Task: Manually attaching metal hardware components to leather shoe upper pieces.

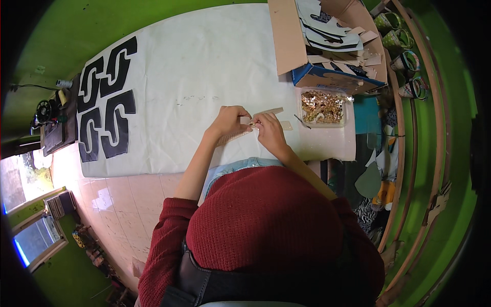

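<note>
My left hand (230,122) and my right hand (270,132) meet over the near edge of the white-covered table (174,128). The fingers of both are closed in a pinch around a narrow beige strap (236,137). A small gold-coloured piece shows between the fingertips, too small and too covered to name. One beige strip (269,111) sticks out beyond my right fingers, and another beige end (286,125) lies beside that hand. To the right stands a clear plastic tub (349,108) of small gold metal fittings (322,107). A thin dark tool (303,121) rests against its left side.
Several black cut-out panels (118,123) with curved slots lie at the table's left. A cardboard box (284,38) of fabric scraps (332,30) stands at the far right. A sewing machine (45,111) is beyond the left end. Patterned bags (399,38) hang along the right rack.
</note>
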`<control>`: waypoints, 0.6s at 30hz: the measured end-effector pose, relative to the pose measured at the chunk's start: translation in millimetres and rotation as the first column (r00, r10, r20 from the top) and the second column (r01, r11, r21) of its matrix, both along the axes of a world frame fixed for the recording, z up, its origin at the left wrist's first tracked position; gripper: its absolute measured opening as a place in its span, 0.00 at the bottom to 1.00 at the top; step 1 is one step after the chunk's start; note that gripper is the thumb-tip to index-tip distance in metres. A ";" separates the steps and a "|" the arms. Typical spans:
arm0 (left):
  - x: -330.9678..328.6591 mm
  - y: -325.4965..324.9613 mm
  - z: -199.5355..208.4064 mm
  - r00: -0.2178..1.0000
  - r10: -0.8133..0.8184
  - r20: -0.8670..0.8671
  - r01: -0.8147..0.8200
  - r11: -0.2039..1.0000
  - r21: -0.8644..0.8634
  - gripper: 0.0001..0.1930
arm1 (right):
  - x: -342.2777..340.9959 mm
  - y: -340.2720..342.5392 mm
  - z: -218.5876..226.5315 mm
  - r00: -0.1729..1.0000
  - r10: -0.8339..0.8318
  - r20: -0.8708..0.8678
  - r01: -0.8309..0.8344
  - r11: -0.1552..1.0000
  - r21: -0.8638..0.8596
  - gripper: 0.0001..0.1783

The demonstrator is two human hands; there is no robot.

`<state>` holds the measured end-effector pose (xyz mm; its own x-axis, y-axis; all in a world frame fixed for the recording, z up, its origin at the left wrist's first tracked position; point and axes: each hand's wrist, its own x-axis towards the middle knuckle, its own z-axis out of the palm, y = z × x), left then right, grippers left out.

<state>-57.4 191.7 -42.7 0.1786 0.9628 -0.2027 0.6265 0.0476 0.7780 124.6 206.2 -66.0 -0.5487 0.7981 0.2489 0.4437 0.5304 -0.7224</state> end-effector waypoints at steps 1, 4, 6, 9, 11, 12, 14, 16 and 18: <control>2.3 -2.1 3.8 0.998 0.055 -0.026 -0.056 0.998 -0.036 0.18 | 0.2 -0.2 -0.7 1.000 -0.002 0.004 0.002 0.999 0.042 0.08; 2.6 -10.3 -7.9 0.995 0.095 -0.034 -0.093 0.994 0.056 0.18 | 1.2 -1.2 -1.0 0.999 0.042 -0.022 -0.039 0.995 0.095 0.07; 1.2 -13.9 -12.8 0.996 0.081 -0.022 -0.078 0.991 0.110 0.18 | 3.4 0.3 -2.1 0.996 0.063 -0.063 -0.056 0.994 0.098 0.07; 2.2 -14.8 -14.0 0.998 0.070 -0.010 -0.068 0.988 0.137 0.18 | 9.2 4.1 -5.1 0.991 0.090 -0.099 -0.084 0.994 0.065 0.06; 2.9 -14.9 -13.1 0.997 0.075 -0.010 -0.074 0.991 0.107 0.18 | 14.0 6.5 -6.1 0.990 0.101 -0.096 -0.098 0.995 0.028 0.05; 2.6 -13.8 -10.7 0.998 0.057 -0.035 -0.054 0.996 0.074 0.20 | 16.4 8.2 -5.7 0.988 0.120 -0.092 -0.123 0.992 -0.026 0.05; 1.9 -8.6 -5.9 0.998 0.034 -0.061 -0.032 0.999 0.037 0.21 | 19.1 11.3 -5.6 0.987 0.137 -0.090 -0.144 0.986 -0.083 0.05; 0.2 -1.1 -5.1 0.994 -0.047 -0.104 0.031 0.988 -0.149 0.24 | 19.7 13.5 -3.4 0.982 0.166 -0.092 -0.178 0.974 -0.139 0.06; -0.6 1.7 -7.1 0.992 -0.068 -0.109 0.054 0.990 -0.132 0.24 | 18.5 13.8 -1.7 0.980 0.183 -0.080 -0.192 0.973 -0.131 0.06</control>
<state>-58.0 193.4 -49.7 0.2051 0.9156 -0.3458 0.7146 0.1013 0.6921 143.1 220.0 -67.7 -0.6778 0.7115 0.1856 0.2936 0.4933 -0.8188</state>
